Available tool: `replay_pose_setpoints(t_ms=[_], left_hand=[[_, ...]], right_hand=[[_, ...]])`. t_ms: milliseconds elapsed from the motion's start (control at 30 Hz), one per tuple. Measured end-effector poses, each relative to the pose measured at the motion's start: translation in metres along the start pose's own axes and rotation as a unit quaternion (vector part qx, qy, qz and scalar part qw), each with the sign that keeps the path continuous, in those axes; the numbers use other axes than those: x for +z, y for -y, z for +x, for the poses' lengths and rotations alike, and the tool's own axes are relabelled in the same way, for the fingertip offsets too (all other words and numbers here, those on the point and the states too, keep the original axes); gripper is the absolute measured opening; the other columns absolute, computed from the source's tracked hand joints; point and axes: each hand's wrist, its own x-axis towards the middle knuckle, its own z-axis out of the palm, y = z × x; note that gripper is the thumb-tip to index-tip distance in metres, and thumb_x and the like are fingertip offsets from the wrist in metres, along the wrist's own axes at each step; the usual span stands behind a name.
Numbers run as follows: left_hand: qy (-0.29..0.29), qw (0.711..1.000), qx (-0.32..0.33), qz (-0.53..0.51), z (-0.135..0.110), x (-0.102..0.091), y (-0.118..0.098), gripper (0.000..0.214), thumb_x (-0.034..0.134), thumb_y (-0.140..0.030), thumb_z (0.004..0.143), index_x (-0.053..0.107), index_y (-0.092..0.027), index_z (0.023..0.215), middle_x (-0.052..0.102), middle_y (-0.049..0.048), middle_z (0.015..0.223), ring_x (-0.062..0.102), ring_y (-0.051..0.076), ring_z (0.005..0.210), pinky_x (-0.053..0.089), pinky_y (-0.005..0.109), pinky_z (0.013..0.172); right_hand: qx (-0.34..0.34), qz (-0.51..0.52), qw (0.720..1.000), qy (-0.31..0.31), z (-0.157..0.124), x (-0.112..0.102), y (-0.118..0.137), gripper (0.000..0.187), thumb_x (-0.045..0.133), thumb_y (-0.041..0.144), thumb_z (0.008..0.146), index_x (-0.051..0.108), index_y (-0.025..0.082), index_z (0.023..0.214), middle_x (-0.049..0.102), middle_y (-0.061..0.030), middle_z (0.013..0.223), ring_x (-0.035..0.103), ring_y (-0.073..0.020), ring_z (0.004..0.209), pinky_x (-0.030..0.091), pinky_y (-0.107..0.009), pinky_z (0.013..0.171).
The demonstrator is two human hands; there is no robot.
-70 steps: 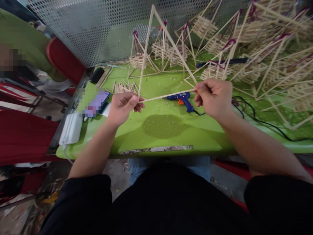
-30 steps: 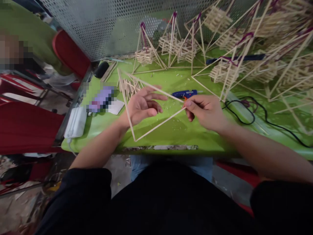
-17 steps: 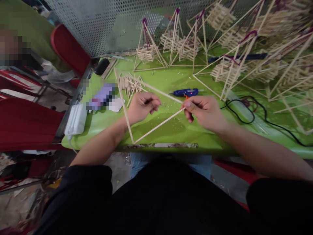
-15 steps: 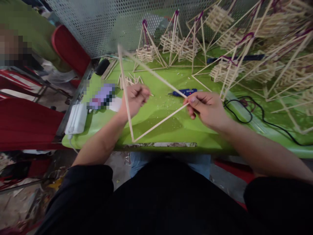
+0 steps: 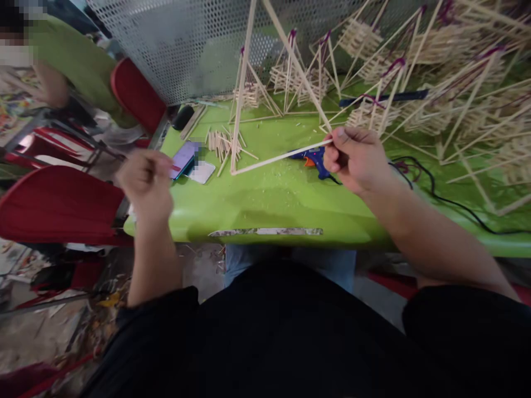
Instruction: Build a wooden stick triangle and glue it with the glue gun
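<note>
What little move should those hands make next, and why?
Perhaps bring the left hand to the lower left corner of the stick triangle: the right hand alone holds it, pinching one corner, while the left hand is apart from it. A second hold would likely steady it.

The left grip (image 5: pixel 145 178) was badly blurred; the stick triangle (image 5: pixel 265 162) was cut off at its far corner; the right grip (image 5: pixel 354 157) partly hid the glue gun (image 5: pixel 320 162).

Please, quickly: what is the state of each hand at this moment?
Left hand: curled but blurred; whether fully closed cannot be told.
Right hand: closed, holding one corner of the stick triangle.
</note>
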Motion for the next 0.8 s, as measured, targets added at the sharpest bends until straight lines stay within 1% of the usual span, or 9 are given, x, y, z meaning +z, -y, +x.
replay_pose_setpoints(t_ms=[33,100,167,233,300,400,633,733,800], left_hand=[[0.069,0.997,0.009,0.029,-0.026,0.006,-0.008,0.024,0.080,-0.043,0.103,0.080,-0.019,0.105,0.075,0.0021,0.094,0.063,0.016,0.085,0.052,0.035,0.084],[0.171,0.983,0.019,0.060,-0.072,0.022,-0.018,0.033,0.095,-0.037,0.090,0.087,-0.024,0.119,0.083,0.0053,0.114,0.073,0.024,0.107,0.057,0.045,0.101],[0.253,0.962,0.016,0.103,-0.105,0.041,-0.022,0.036,0.091,-0.037,0.096,0.087,-0.024,0.129,0.082,0.0103,0.129,0.073,0.031,0.121,0.058,0.052,0.109],[0.304,0.943,0.013,0.139,-0.120,0.058,-0.023,0.029,0.083,-0.037,0.103,0.087,-0.024,0.128,0.082,0.0111,0.128,0.073,0.033,0.124,0.057,0.054,0.111],[0.335,0.929,0.017,0.155,-0.123,0.069,-0.024,0.018,0.074,-0.032,0.108,0.088,-0.022,0.115,0.082,0.0102,0.117,0.073,0.030,0.117,0.057,0.051,0.107],[0.360,0.917,0.029,0.170,-0.120,0.075,-0.025,0.022,0.065,-0.024,0.110,0.083,-0.020,0.098,0.081,0.0104,0.106,0.072,0.029,0.108,0.057,0.047,0.103],[0.352,0.914,0.039,0.199,-0.122,0.075,-0.028,0.022,0.056,-0.017,0.107,0.074,-0.018,0.094,0.077,0.0159,0.106,0.068,0.036,0.108,0.053,0.051,0.100],[0.329,0.925,0.027,0.188,-0.129,0.049,-0.026,0.020,0.056,-0.011,0.101,0.070,-0.022,0.092,0.075,0.0102,0.100,0.067,0.030,0.103,0.053,0.044,0.097],[0.279,0.942,0.000,0.188,-0.141,0.012,-0.019,0.018,0.054,-0.012,0.102,0.065,-0.022,0.091,0.071,0.0069,0.094,0.066,0.025,0.097,0.052,0.038,0.090]], right_hand=[[0.001,-0.006,1.000,0.003,-0.001,0.001,0.000,0.050,0.104,0.067,0.079,0.080,0.024,0.084,0.056,0.0038,0.061,0.047,-0.0094,0.049,0.037,-0.028,0.042],[0.000,-0.018,1.000,0.008,-0.003,0.003,0.000,0.049,0.103,0.067,0.082,0.080,0.024,0.084,0.056,0.0035,0.060,0.048,-0.0095,0.048,0.038,-0.028,0.042],[-0.002,-0.031,0.999,0.012,-0.003,0.005,0.000,0.049,0.101,0.066,0.085,0.079,0.023,0.083,0.058,0.0028,0.061,0.050,-0.0098,0.047,0.040,-0.028,0.042],[0.003,-0.045,0.999,0.015,-0.003,0.005,-0.002,0.047,0.099,0.064,0.089,0.078,0.022,0.083,0.059,0.0022,0.061,0.052,-0.0100,0.047,0.040,-0.027,0.042],[0.008,-0.055,0.998,0.017,-0.003,0.006,-0.004,0.045,0.096,0.062,0.093,0.078,0.022,0.083,0.060,0.0019,0.062,0.052,-0.0100,0.047,0.040,-0.027,0.042],[0.000,-0.063,0.998,0.024,-0.001,0.006,-0.007,0.044,0.094,0.062,0.094,0.078,0.023,0.084,0.061,0.0016,0.062,0.053,-0.0102,0.047,0.038,-0.027,0.042],[-0.005,-0.068,0.997,0.020,0.005,0.006,-0.008,0.047,0.098,0.067,0.088,0.078,0.025,0.080,0.058,0.0037,0.057,0.050,-0.0107,0.045,0.038,-0.029,0.043],[-0.005,-0.062,0.998,0.015,0.008,0.004,-0.009,0.048,0.098,0.069,0.087,0.075,0.027,0.080,0.057,0.0045,0.056,0.048,-0.0105,0.045,0.039,-0.028,0.042],[-0.003,-0.061,0.998,0.014,0.008,0.001,-0.010,0.047,0.097,0.068,0.088,0.074,0.027,0.080,0.057,0.0044,0.057,0.049,-0.0108,0.046,0.039,-0.028,0.042]])
